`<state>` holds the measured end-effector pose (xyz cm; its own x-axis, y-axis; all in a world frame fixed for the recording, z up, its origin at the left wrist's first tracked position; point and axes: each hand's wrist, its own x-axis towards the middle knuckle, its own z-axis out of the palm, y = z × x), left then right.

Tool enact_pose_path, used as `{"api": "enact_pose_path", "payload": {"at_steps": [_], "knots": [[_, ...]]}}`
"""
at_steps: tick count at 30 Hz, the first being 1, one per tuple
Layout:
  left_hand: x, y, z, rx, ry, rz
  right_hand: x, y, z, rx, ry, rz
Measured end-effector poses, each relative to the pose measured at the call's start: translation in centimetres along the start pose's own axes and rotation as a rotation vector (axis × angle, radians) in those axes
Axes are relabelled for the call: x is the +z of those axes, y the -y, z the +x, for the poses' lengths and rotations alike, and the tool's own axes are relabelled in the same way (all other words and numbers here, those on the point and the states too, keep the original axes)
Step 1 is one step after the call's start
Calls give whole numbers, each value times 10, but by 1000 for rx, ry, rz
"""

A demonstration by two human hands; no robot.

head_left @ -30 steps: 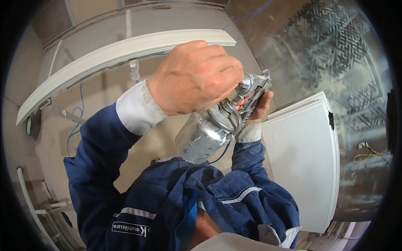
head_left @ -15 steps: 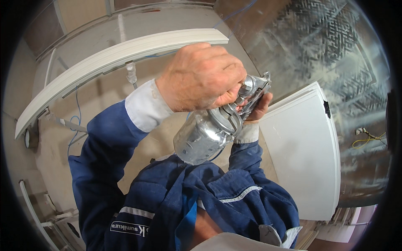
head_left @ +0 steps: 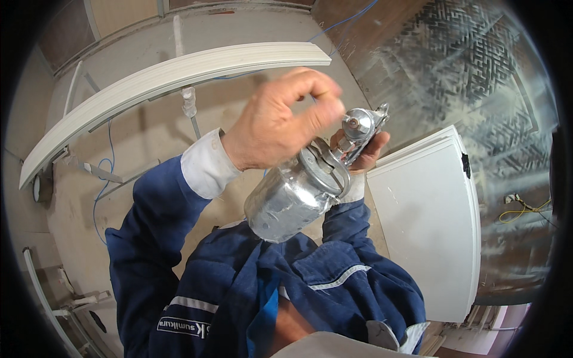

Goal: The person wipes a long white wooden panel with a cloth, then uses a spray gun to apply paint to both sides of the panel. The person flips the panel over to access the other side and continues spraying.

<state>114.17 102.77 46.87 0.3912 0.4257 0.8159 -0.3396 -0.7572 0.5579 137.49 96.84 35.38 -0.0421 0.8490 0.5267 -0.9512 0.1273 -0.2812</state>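
Observation:
A silver spray gun (head_left: 334,173) with a metal cup (head_left: 286,203) is held tilted in front of my chest, its cup toward the lower left. My right hand (head_left: 373,149) grips the gun's handle from behind; only some of its fingers show past the metal. Just left of the round nozzle (head_left: 358,124) is my left hand (head_left: 286,119), its thumb and forefinger brought together in a pinch and slightly blurred. Whatever lies between those fingertips, if anything, cannot be made out. A small gap separates them from the nozzle.
A long white panel strip (head_left: 179,74) lies across stands at the far left. To the right leans a stack of white boards (head_left: 424,221). A blue hose (head_left: 95,209) hangs at the left. A yellow cable (head_left: 519,213) is at the far right, by a paint-dusted surface (head_left: 459,89).
My left hand has come off the nozzle and moved slightly left, uncovering it. The gun has turned a little, and its cup sits slightly lower. My right hand keeps its grip.

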Motion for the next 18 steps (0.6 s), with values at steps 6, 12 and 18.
{"api": "enact_pose_path", "payload": {"at_steps": [6, 12, 18], "knots": [[14, -17, -3, -482, 264, -706, 17, -39, 15, -124, -122, -40], [29, -18, 10, -704, 235, -950, 5, -23, 26, -7, 84, 69], [35, -19, 12, -659, 193, -865, -3, -22, 24, -105, -76, -105]]}}
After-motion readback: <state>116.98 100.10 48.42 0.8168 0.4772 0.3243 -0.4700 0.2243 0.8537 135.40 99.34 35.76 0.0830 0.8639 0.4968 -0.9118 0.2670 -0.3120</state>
